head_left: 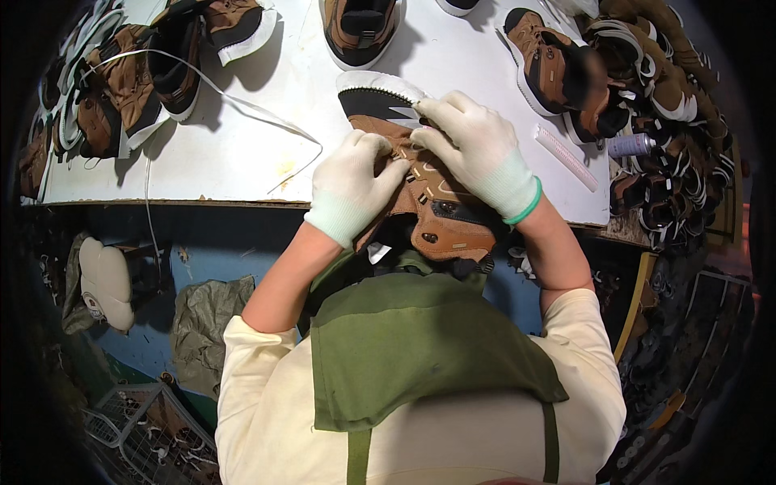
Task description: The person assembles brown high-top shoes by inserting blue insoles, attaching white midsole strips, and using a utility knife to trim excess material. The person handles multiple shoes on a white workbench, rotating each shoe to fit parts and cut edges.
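Both my hands wear thin white gloves with mint-green cuffs. Between them, over the near edge of the white table, is a brown and black shoe upper with a white toothed edge at its far end. My left hand pinches the upper by its eyelet row, thumb against fingers. My right hand grips it from the other side, with its fingertips near the black and white toe part. Whether a lace or other small piece is between my fingers is hidden. The near end of the upper hangs above my green apron.
More brown and black uppers are heaped at the left of the table. A thin white cord loops across it. A shoe stands beyond my hands, another shoe at right, near a speckled strip and a can.
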The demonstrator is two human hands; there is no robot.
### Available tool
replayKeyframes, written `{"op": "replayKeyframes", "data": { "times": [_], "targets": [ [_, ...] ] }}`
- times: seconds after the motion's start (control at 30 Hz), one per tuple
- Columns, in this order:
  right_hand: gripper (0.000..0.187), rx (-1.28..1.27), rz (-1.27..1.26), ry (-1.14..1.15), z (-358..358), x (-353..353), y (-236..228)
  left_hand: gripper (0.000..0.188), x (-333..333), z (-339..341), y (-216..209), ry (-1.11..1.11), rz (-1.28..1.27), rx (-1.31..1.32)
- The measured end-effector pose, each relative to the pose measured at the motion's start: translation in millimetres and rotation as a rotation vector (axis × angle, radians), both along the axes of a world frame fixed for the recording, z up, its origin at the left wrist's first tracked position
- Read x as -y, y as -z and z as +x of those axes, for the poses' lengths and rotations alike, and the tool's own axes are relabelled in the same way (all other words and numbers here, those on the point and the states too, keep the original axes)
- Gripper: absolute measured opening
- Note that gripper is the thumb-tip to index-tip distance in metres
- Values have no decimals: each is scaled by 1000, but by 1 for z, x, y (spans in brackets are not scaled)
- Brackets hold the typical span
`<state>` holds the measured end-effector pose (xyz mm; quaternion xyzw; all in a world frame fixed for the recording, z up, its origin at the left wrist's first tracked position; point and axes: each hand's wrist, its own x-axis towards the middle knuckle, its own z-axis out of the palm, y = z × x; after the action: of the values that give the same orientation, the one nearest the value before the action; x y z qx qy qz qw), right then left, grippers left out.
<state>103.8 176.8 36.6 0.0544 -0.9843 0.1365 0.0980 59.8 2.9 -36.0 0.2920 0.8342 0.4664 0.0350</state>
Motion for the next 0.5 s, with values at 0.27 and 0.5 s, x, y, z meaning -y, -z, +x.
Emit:
{"op": "replayKeyframes", "data": {
  "times": [0.27,0.5],
  "targets": [
    [28,14,-31,18,1,-2,4,16,-3,-7,15,19,-31,-17],
    [27,8,10,-42,1,-2,2,13,4,-6,32,0,165,184]
  ]
}}
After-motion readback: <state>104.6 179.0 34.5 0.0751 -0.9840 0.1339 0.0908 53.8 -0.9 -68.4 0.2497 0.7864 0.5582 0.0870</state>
